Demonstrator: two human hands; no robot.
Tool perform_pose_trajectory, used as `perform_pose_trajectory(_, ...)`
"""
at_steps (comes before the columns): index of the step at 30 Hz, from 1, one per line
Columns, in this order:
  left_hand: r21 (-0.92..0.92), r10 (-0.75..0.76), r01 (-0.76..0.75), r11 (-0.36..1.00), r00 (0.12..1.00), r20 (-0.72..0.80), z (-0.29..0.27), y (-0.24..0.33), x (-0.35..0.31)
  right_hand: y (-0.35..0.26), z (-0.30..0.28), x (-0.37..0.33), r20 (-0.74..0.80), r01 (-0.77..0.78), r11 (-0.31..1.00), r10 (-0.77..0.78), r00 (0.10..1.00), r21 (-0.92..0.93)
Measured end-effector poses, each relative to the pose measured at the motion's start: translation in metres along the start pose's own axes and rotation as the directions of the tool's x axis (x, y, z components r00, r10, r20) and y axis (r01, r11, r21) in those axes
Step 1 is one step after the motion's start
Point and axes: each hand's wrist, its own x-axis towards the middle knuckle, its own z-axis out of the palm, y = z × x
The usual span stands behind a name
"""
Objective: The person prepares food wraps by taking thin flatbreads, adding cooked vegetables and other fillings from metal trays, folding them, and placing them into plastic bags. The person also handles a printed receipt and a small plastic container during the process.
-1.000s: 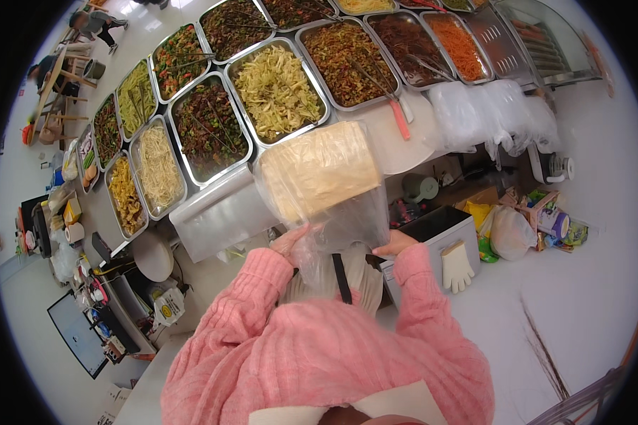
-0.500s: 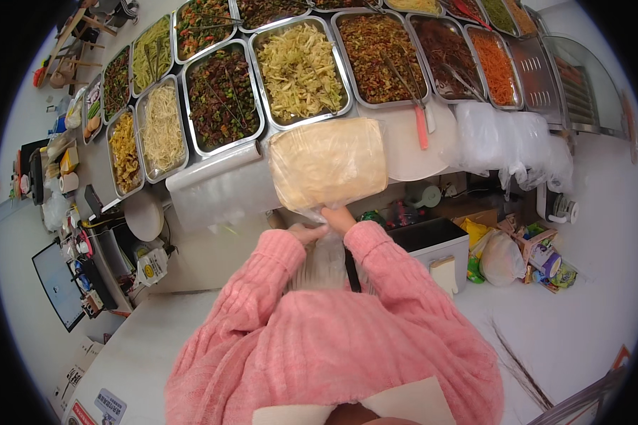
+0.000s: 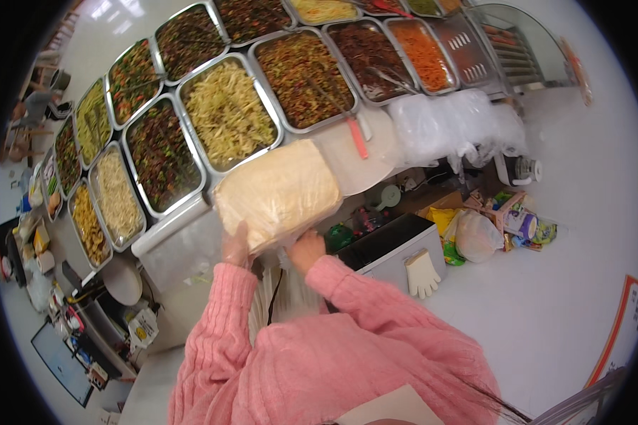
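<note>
A pale yellow stack of thin sheets, wrapped in a clear plastic bag (image 3: 280,191), lies at the near edge of the counter. My left hand (image 3: 237,246) is closed on its near left corner, thumb up along the side and the other fingers mostly hidden. At the near edge, right of the middle, the fingers of my right hand (image 3: 307,250) are curled on the bag's plastic. Just left of the bag is a roll of clear film (image 3: 170,227). A round white board (image 3: 365,152) on its right bears a knife with a red handle (image 3: 356,137).
Metal trays of food, such as shredded yellow vegetables (image 3: 227,113) and carrot strips (image 3: 422,57), fill the counter beyond, several with tongs. White plastic bags (image 3: 446,124) hang over the right edge. Below stands a black-topped white bin (image 3: 386,244) with a glove (image 3: 422,275) on its side.
My hands, together at the middle of the bag's near edge before, are now apart. The left is at the left corner. The bag sits tilted, and the whole view has turned.
</note>
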Motion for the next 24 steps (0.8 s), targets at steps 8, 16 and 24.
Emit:
perform_pose_trajectory(8,0.340,-0.022,0.045,0.939,0.997,-0.073,0.004,0.026,-0.007,-0.019,0.040,0.063,0.295,-0.088,-0.947,0.007,0.956,0.307)
perform_pose_trajectory(16,0.694,0.499,-0.377,0.613,0.866,0.029,-0.005,-0.006,-0.019,0.012,0.025,0.036,0.380,-0.218,-0.959,-0.135,0.915,0.182)
perform_pose_trajectory(24,0.712,0.149,-0.541,-0.447,0.740,0.656,-0.038,-0.032,-0.034,0.027,-0.016,-0.057,0.686,-0.734,-0.673,-0.492,0.535,0.090)
